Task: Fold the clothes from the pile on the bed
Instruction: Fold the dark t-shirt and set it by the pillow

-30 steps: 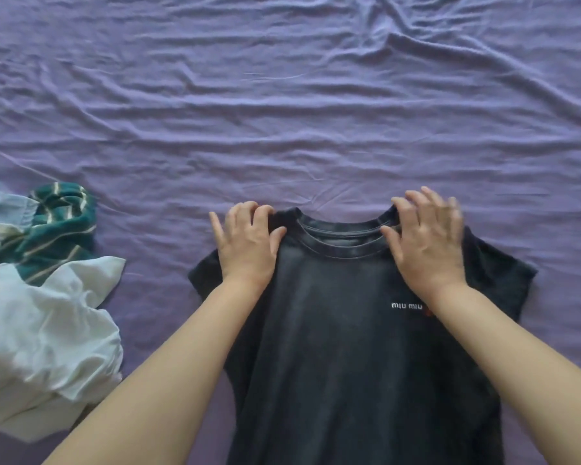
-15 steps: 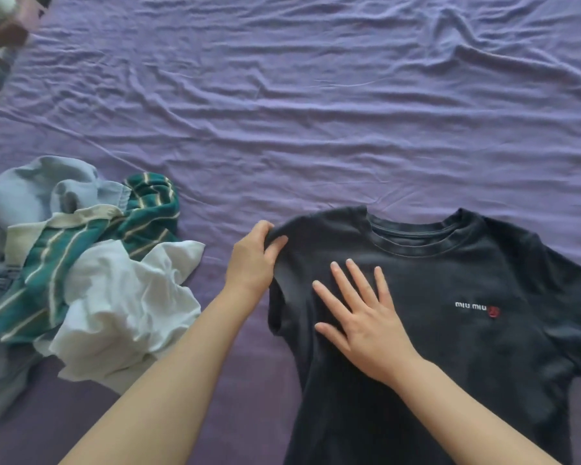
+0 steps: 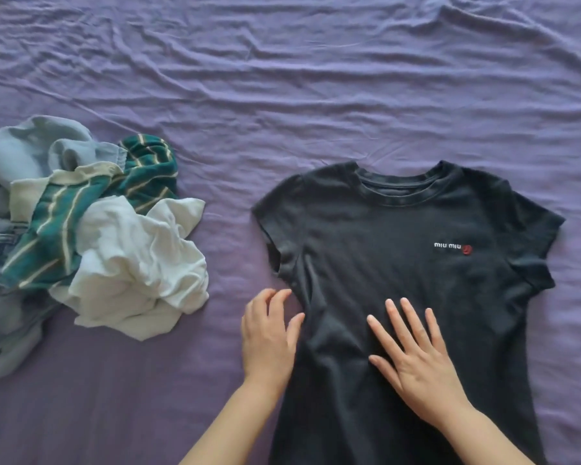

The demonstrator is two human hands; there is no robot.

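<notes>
Soft, even light; slight blur

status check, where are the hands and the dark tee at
Left hand at the side seam of the dark grey short-sleeved t-shirt, fingers loosely curled. Right hand flat on its front. Shirt face up, unfolded. Crumpled clothes pile left, apart.

A single head-worn camera looks forward and steeply down onto the bed (image 3: 316, 78) from its near edge, close enough that both forearms enter from the bottom of the frame. The wide-angle view takes in the sheet from the left side to the right, leaving no other view to overlap.
</notes>
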